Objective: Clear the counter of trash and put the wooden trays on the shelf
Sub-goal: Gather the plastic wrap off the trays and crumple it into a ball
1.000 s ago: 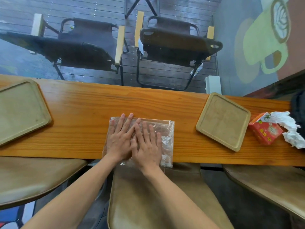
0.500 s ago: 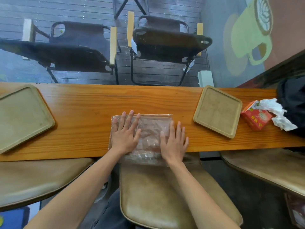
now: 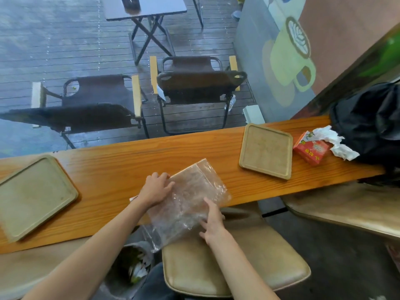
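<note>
A clear plastic bag [image 3: 190, 202] lies tilted across the near edge of the orange wooden counter [image 3: 134, 161], half hanging over it. My left hand [image 3: 157, 188] grips the bag's left edge. My right hand [image 3: 211, 219] holds its lower right side. One wooden tray [image 3: 32, 195] sits at the counter's left end, and a smaller square wooden tray [image 3: 267, 151] lies to the right. A red tissue box [image 3: 311, 148] with crumpled white tissue [image 3: 337, 145] sits further right.
A black bag [image 3: 370, 120] rests at the counter's far right end. Tan stools [image 3: 238, 263] stand below the counter. A bin with trash [image 3: 132, 265] sits on the floor between my arms. Folding chairs [image 3: 194, 83] stand beyond the glass.
Both hands went from pressing the bag flat on the counter to gripping its edges. The bag is now lifted, turned and pulled toward the near edge. The view has tilted up.
</note>
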